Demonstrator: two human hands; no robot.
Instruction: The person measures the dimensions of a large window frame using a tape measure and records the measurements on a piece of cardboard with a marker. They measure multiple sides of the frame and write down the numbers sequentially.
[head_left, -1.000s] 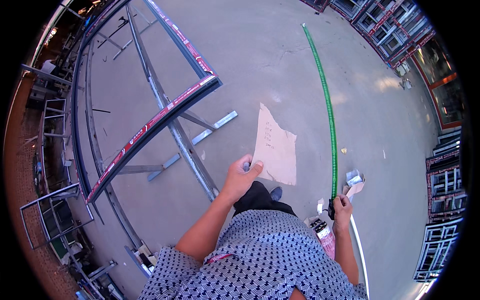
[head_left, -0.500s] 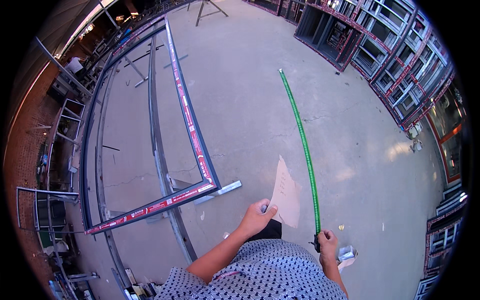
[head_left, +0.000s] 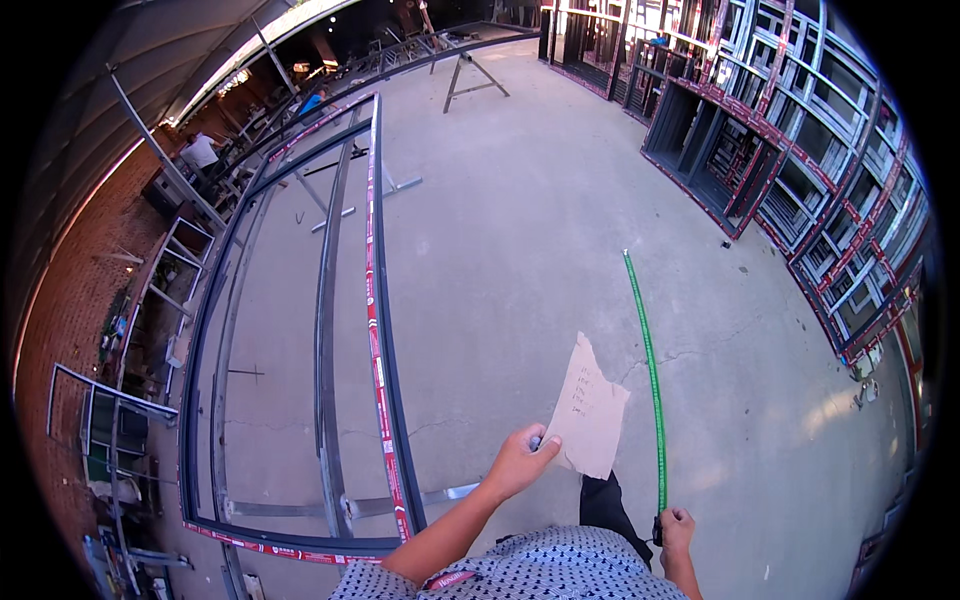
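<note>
Between the thumb and fingers of my left hand [head_left: 524,462] is a torn piece of cardboard [head_left: 592,405] with handwriting on it. Something small and dark, perhaps a pen, shows beside that thumb; its kind is unclear. Low on the right, my right hand [head_left: 677,530] is closed on a tape measure [head_left: 658,529] with a dark case. Its green blade [head_left: 648,350] sticks out far ahead of me over the floor, bending slightly, its tip free. To my left lies a large dark rectangular frame [head_left: 375,330] with red-and-white protective film, resting on metal supports.
Many filmed frames [head_left: 800,160] are stacked along the right side. A metal trestle [head_left: 475,82] stands far ahead. On the far left, a person in a white top [head_left: 200,152] bends near a workbench. A metal rack [head_left: 165,290] runs along the left by a brick wall.
The view has tilted up and shifted, with more of the far workshop showing. The cardboard has turned so its writing faces me more. The tape's blade remains extended in my right hand.
</note>
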